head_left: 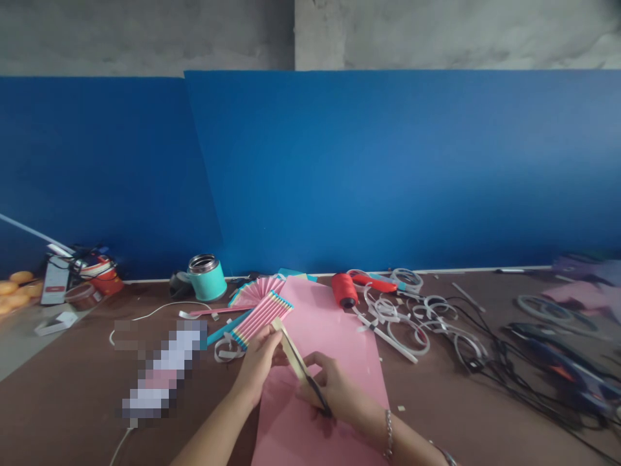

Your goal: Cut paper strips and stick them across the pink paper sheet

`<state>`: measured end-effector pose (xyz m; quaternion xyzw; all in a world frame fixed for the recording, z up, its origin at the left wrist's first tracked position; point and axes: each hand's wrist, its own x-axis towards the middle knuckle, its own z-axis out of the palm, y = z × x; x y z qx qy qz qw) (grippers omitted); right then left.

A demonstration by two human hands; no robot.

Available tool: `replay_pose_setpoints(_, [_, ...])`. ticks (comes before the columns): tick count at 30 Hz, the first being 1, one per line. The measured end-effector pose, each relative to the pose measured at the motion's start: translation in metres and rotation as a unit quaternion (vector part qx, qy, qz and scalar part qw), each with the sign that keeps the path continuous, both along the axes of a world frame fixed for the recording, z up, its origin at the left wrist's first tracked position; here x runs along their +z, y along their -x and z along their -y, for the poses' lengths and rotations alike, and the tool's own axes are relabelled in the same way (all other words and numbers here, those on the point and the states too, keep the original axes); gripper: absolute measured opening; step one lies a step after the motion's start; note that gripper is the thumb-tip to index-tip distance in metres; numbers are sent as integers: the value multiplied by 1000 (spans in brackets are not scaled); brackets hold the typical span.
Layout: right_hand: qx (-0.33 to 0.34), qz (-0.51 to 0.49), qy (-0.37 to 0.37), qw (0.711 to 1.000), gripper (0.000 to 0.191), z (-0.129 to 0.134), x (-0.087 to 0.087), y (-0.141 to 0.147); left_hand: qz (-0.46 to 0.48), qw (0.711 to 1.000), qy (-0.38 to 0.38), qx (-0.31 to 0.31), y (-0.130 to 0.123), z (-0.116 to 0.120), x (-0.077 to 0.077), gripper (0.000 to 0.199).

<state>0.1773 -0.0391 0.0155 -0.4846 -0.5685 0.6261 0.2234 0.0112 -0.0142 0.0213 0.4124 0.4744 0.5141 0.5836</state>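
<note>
Your left hand (259,362) pinches the pale strip (294,355) at its eleven-o'clock end, the best hold; your right hand (344,388) grips a dark scissor-like tool (318,393). Strip: probably light, easily creased.

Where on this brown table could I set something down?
Bare patches: left of the blurred-out object, and between the pink sheet and the black cables, bar a tiny scrap. Crowded: the white loops beside the red spool, and the folded pink strips by the left hand.
</note>
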Motion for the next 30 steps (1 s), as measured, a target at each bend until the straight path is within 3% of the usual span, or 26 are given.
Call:
replay_pose_setpoints(14, [-1, -5, -8, 1000, 41, 3, 4, 1, 16, 1000, 6, -13, -1, 2, 1, 22])
replay_pose_setpoints(24, [-6, -17, -9, 1000, 43, -3, -11, -1, 7, 1000, 12, -27, -3, 3, 4, 21])
replay_pose_setpoints(30, [-17, -18, -14, 1000, 43, -1, -8, 1, 13, 999, 12, -41, -4, 4, 6, 20])
